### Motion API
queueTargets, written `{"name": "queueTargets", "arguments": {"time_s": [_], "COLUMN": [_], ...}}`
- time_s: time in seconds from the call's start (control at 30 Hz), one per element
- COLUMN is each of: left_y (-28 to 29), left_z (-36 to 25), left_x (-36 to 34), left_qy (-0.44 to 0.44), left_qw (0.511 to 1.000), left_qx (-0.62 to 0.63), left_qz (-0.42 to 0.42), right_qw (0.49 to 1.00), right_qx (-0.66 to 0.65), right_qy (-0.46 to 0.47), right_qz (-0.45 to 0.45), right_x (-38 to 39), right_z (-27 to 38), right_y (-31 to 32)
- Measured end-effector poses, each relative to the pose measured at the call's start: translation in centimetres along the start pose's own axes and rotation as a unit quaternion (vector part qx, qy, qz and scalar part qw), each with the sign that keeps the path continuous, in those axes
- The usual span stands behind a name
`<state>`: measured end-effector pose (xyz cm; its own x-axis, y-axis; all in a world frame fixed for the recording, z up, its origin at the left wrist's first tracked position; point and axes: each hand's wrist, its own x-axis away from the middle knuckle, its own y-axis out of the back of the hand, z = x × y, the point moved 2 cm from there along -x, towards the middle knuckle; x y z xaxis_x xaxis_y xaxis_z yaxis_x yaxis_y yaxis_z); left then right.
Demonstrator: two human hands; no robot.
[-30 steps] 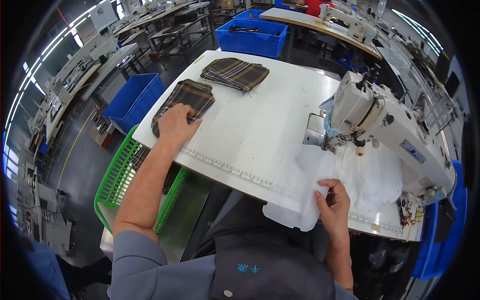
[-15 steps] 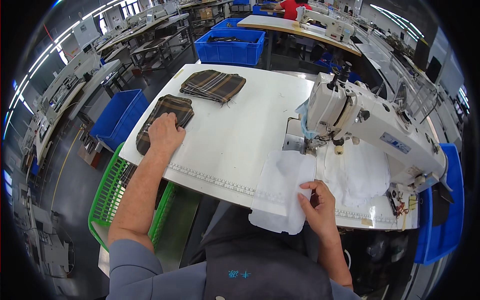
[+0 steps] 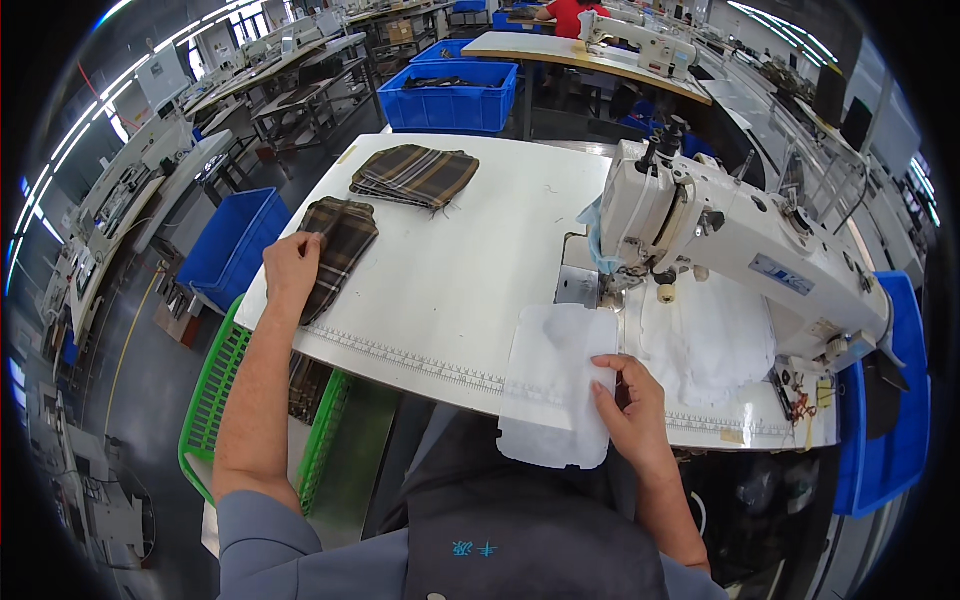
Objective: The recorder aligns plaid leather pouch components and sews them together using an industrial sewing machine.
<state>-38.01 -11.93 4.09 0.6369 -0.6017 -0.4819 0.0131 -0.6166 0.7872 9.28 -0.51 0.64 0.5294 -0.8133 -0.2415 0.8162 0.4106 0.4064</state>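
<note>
My left hand (image 3: 291, 271) rests on a stack of brown plaid fabric pieces (image 3: 341, 243) at the left edge of the white sewing table (image 3: 470, 260), fingers curled over the top piece. My right hand (image 3: 632, 405) pinches the right edge of a white fabric piece (image 3: 556, 385) that lies flat at the table's front edge and hangs partly over it. The white sewing machine (image 3: 740, 245) stands just behind and to the right of that piece. A second plaid stack (image 3: 415, 175) lies farther back on the table.
A green wire basket (image 3: 222, 400) stands below the table's left side. Blue bins sit on the floor at left (image 3: 232, 245), behind the table (image 3: 452, 95) and at right (image 3: 890, 440). More white fabric (image 3: 710, 345) lies under the machine arm. Other workstations fill the background.
My view has shifted closer. My left hand stays on the plaid stack. My right hand has pulled the white piece leftward and flattened it in front of the machine.
</note>
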Motion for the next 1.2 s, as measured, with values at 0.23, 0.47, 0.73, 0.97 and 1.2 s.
{"name": "queueTargets", "arguments": {"time_s": [0.23, 0.47, 0.73, 0.97, 1.2], "left_y": [4.6, 1.1, -1.5, -0.2, -0.1], "left_z": [-14.1, -24.0, -25.1, -24.2, -23.0], "left_x": [4.8, 14.2, 15.5, 13.0, 12.5], "left_qy": [-0.276, -0.343, -0.281, -0.317, -0.255], "left_qw": [0.939, 0.903, 0.794, 0.842, 0.787], "left_qx": [-0.186, 0.071, 0.413, 0.395, 0.476], "left_qz": [-0.082, 0.250, 0.347, 0.185, 0.297], "right_qw": [1.000, 0.993, 0.995, 0.987, 0.982], "right_qx": [-0.020, -0.096, -0.088, -0.002, 0.014], "right_qy": [0.002, 0.058, -0.012, 0.158, 0.187], "right_qz": [-0.005, 0.034, -0.042, -0.006, 0.015], "right_x": [0.1, 0.2, 1.3, 1.4, 1.6], "right_z": [0.4, 0.7, 0.7, 3.2, 3.3], "right_y": [-0.5, -2.8, -1.2, -0.9, -0.6]}}
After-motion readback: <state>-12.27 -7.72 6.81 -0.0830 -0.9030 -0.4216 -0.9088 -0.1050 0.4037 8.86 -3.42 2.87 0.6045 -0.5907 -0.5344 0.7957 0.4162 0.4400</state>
